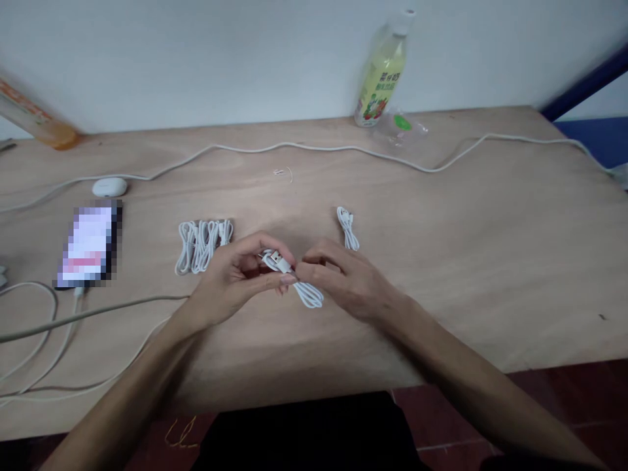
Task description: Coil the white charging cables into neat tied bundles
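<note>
Both hands meet over the middle of the wooden table. My left hand is closed on a folded white USB cable, whose plug shows between thumb and fingers. My right hand pinches the same cable from the right, and the cable's loops hang below the fingers. A row of bundled white cables lies just left of my left hand. One more coiled white cable lies just beyond my right hand.
A phone with a plugged-in cable lies at the left, a small white case behind it. A long white cord runs across the back. A yellow drink bottle and a clear wrapper stand by the wall.
</note>
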